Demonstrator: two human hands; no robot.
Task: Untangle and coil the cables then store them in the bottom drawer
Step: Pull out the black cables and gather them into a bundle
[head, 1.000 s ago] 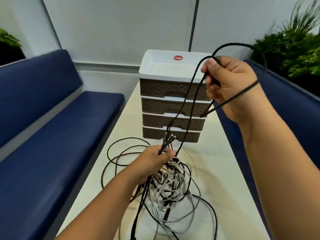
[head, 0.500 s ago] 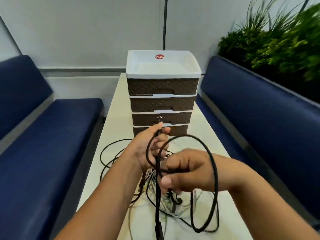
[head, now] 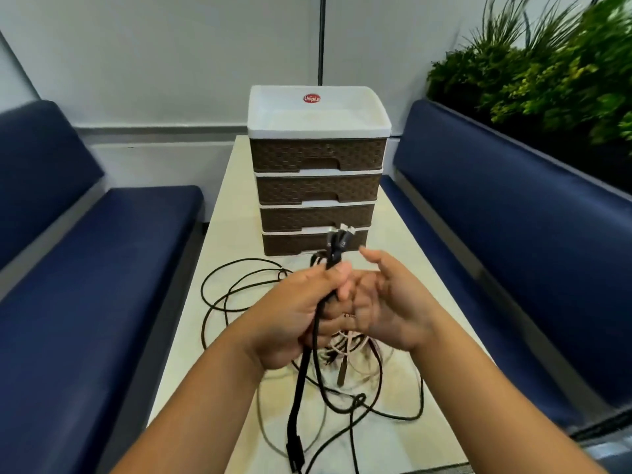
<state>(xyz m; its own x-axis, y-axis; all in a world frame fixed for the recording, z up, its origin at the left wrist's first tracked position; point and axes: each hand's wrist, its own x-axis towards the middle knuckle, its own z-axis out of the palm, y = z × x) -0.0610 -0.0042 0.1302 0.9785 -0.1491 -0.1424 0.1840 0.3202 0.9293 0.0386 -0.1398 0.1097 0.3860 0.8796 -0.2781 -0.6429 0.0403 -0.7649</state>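
My left hand grips a black cable bundle whose plug ends stick up above my fist, while the cable's tail hangs down toward the table's near edge. My right hand is beside it with fingers relaxed and apart, touching the left hand's fingers; it holds nothing that I can see. A tangle of black and white cables lies on the table beneath both hands. The drawer unit stands at the far end, and its bottom drawer is closed.
The cream table runs between two navy benches, one on the left and one on the right. Green plants rise behind the right bench. Black cable loops spread to the left of the tangle.
My right hand brought the looped black cable down from high up, then let go of the loop. My left hand now holds the gathered cable with its plugs upright.
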